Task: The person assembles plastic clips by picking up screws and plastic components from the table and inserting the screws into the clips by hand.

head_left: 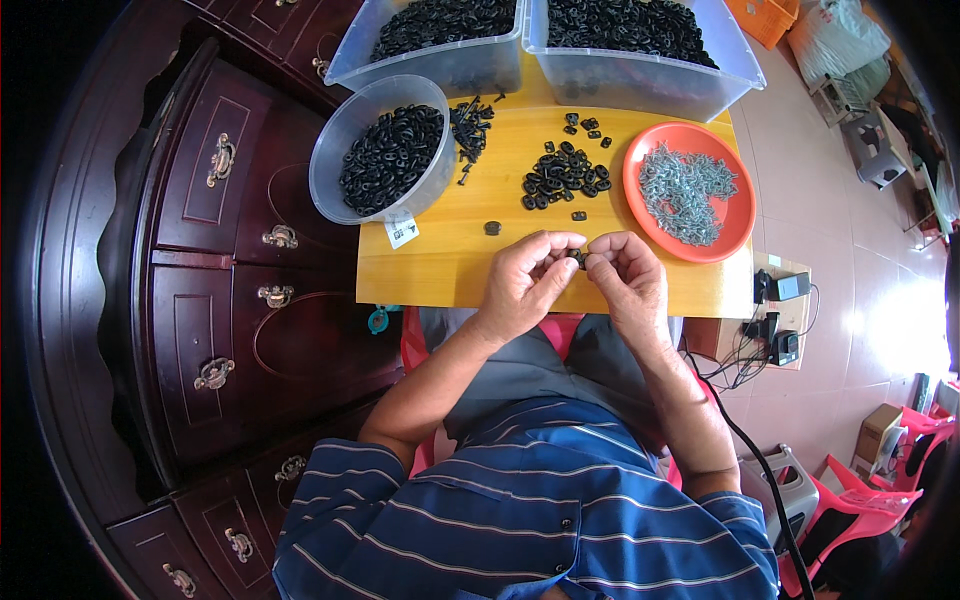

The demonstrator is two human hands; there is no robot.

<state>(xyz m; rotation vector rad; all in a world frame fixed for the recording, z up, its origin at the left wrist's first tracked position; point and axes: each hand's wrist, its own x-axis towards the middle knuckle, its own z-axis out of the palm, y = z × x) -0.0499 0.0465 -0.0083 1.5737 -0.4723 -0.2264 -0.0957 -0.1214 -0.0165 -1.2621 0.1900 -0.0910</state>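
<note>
Over the front part of the yellow table, my two hands meet fingertip to fingertip. My left hand is closed, pinching a small black plastic piece between thumb and fingers. Closed as well, my right hand has its thumb and finger pressed together at the right end of that piece; whatever it grips there is too small to make out. Just beyond my hands lies a loose pile of black oval plastic pieces. A single black piece rests to the left of it.
An orange-red plate of small silver screws stands right. Left is a round clear tub of black pieces, beside scattered black parts. Two clear bins line the back. A dark wooden cabinet borders the left.
</note>
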